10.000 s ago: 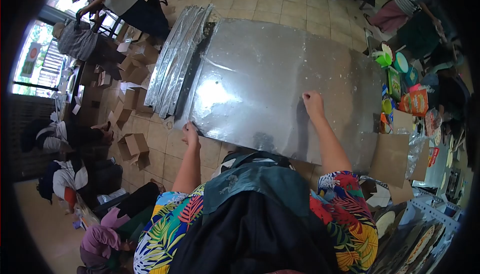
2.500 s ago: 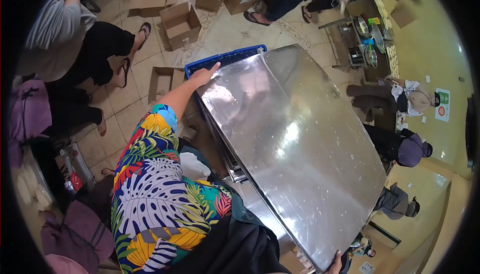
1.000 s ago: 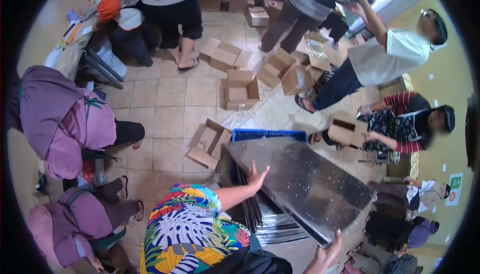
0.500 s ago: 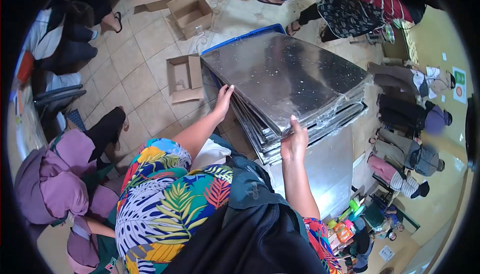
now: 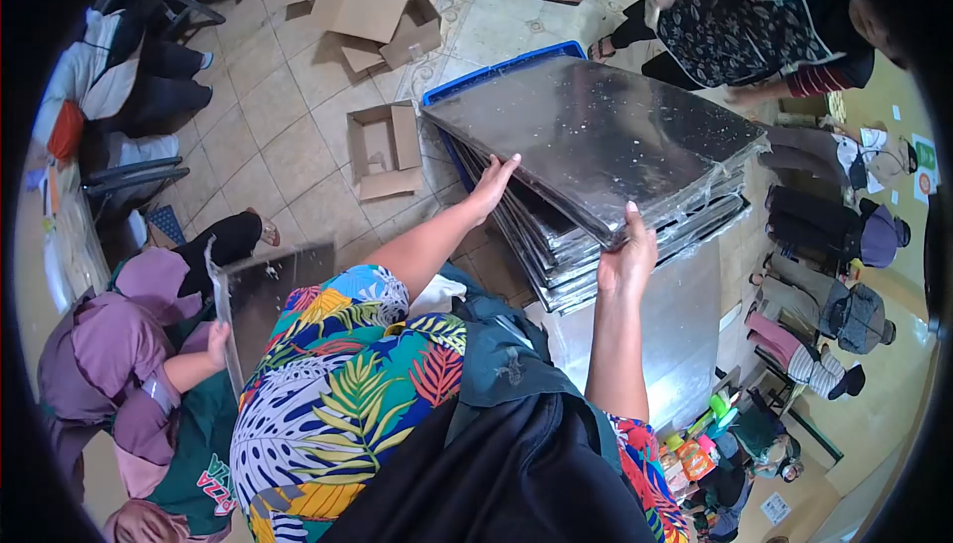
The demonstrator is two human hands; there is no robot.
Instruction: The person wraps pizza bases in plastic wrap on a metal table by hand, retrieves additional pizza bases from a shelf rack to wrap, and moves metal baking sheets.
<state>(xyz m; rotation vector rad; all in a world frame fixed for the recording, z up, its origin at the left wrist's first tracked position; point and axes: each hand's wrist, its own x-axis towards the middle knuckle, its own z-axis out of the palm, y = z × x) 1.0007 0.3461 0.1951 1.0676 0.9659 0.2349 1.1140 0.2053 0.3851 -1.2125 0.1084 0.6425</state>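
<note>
Left hand (image 5: 493,187) open at top tray's (image 5: 596,131) left edge, right hand (image 5: 627,253) gripping near corner, apparently steadying it on the stack (image 5: 568,290).

A person is wearing a multicolored leaf-print shirt (image 5: 347,394) (short-sleeved), a dark teal apron (image 5: 506,374) and black draped cloth (image 5: 496,474).

Beyond the left hand (image 5: 491,186) and right hand (image 5: 628,250), stacked trays (image 5: 596,136); at their far edge, a crate (image 5: 496,71). Left of the left hand, on the floor (image 5: 308,161), a cardboard box (image 5: 405,134).
</note>
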